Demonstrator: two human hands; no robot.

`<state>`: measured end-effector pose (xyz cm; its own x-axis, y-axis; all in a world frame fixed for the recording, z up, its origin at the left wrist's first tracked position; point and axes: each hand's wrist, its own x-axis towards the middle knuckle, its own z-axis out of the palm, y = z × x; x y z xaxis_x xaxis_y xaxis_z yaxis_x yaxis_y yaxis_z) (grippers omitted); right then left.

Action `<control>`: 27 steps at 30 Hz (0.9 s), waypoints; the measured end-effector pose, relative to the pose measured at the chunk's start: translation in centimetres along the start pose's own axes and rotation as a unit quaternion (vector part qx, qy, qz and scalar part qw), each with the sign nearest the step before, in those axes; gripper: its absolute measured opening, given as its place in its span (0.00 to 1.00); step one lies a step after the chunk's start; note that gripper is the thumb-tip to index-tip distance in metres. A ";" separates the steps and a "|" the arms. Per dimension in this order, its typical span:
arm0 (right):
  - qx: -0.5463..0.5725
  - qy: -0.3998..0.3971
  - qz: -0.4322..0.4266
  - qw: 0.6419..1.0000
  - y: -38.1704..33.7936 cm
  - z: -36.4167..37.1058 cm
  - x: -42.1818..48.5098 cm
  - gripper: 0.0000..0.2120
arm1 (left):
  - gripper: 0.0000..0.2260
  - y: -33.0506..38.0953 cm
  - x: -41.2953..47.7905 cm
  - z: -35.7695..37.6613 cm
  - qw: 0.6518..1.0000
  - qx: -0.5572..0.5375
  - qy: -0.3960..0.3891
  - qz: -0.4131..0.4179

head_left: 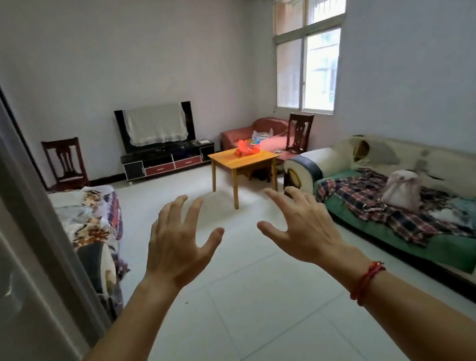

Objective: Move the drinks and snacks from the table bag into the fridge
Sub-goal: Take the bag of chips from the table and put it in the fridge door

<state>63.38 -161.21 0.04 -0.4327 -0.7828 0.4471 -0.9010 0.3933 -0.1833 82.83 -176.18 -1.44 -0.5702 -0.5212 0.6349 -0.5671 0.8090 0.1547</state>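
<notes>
Held both forearms out ahead, left hand (176,248) and right hand (302,229) raised side by side, a little apart, fingers spread and slightly crooked, gripping nothing, probably bare and ready for the bag ahead. Wore a red cord (366,281) on the right wrist. Stood just beside the grey fridge (4,239) at the left edge, too close to make out the state of its door. Faced a stretch of pale tiled floor (247,314), flanked by a blanket-draped sofa (92,222) on the left and a green sofa (436,243) strewn with checked cloth on the right. Found the bag (246,147) far out of reach, sitting on the small yellow wooden worktop (246,161) toward its far side, well apart from the fridge, presumably set there as the spot to unpack from. Took it for thin orange-red plastic, crumpled and slumped, with something blue and colourful at its mouth; could not pick out single drinks or snacks at that range. Judged the task barely begun: a walk across the room first, then a grasp.
</notes>
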 end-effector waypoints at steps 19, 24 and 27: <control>-0.033 0.008 0.053 0.998 12.9 0.6 3.8 0.33 | 0.31 7.9 8.3 9.7 0.998 -0.020 -0.009 0.053; -0.031 0.003 0.045 0.999 16.6 1.4 6.3 0.33 | 0.31 9.6 10.4 12.2 0.999 -0.011 -0.007 0.041; -0.031 -0.002 0.043 0.999 18.7 2.0 7.7 0.33 | 0.31 10.6 11.8 13.9 0.999 -0.007 -0.011 0.041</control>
<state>43.11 -160.90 -1.72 -0.5084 -0.7468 0.4288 -0.8568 0.4884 -0.1653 61.80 -177.52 -2.85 -0.6285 -0.4581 0.6286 -0.5092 0.8532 0.1128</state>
